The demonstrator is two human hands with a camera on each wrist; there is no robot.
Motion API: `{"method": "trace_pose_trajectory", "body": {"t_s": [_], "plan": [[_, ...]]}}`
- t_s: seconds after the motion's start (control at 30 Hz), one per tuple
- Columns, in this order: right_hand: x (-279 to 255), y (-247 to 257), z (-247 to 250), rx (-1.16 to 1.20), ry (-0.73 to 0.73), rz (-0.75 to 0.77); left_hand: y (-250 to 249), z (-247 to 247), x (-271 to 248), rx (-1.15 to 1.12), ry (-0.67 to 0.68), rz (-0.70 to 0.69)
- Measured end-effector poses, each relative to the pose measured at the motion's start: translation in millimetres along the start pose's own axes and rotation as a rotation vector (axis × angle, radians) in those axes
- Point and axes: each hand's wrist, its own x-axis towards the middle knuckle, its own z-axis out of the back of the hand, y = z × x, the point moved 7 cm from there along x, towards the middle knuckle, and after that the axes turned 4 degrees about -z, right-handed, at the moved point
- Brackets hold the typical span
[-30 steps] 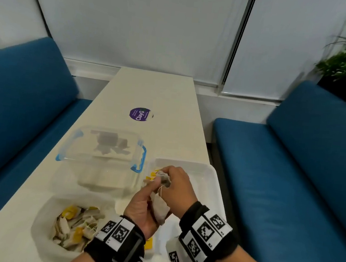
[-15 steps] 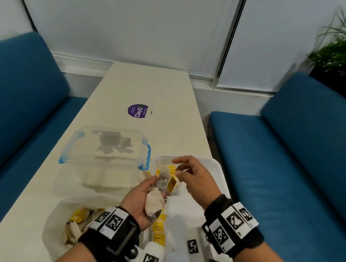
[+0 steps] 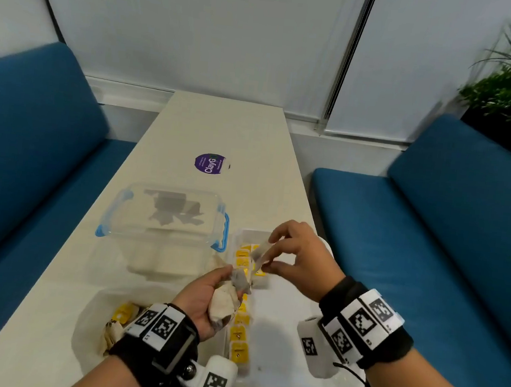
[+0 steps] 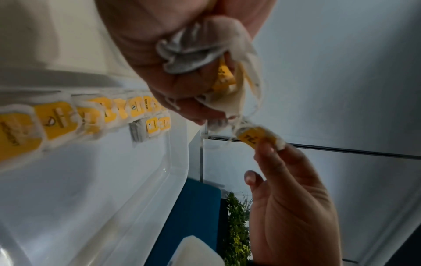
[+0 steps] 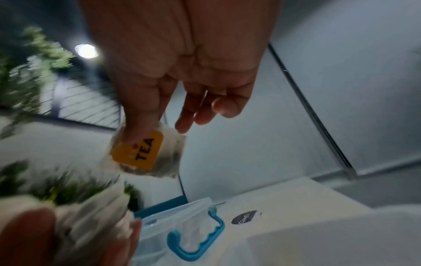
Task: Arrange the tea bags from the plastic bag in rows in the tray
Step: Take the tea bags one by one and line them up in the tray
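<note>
My left hand [image 3: 222,294] grips a crumpled bunch of tea bags [image 3: 225,303] over the tray's left side; the bunch [image 4: 200,52] fills its palm in the left wrist view. My right hand [image 3: 273,252] pinches a single tea bag [image 3: 259,252] between thumb and forefinger, just above and right of the bunch. Its yellow "TEA" tag [image 5: 139,153] shows in the right wrist view. A row of tea bags with yellow tags [image 3: 239,332] lies along the left side of the white tray [image 3: 280,379]. The plastic bag [image 3: 93,312], holding more tea bags, sits left of the tray.
A clear lidded container with blue clips [image 3: 163,225] stands behind the plastic bag, next to the tray's far left corner. A purple sticker [image 3: 209,163] is farther up the narrow table. Blue benches [image 3: 429,257] flank the table on both sides.
My hands, close together a second ago, have separated. My right hand has drawn one tea bag up and to the right, away from the bunch in my left hand.
</note>
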Motion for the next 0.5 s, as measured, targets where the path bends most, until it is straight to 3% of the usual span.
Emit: {"method": "trace_pose_trajectory", "body": {"t_s": [0.13, 0.27, 0.33, 0.43, 0.5], "plan": [[6.5, -31.3, 1.6, 0.233, -0.059, -0.230, -0.6, 8.9, -5.2, 0.056, -0.058, 0.021], [8.8, -61.7, -12.5, 0.634, -0.067, -0.443, -2.5, 10.4, -10.2, 0.027, -0.061, 0.017], [7.0, -77.2, -19.4, 0.611, -0.055, -0.555, -3.1, 12.7, -12.4, 0.025, -0.071, 0.014], [7.4, -86.5, -41.1, 0.584, 0.149, -0.643, -7.6, 14.8, -15.5, -0.001, -0.099, -0.020], [8.9, -93.2, -49.2, 0.427, 0.223, -0.718, -8.1, 17.6, -15.3, 0.009, -0.113, -0.019]]}}
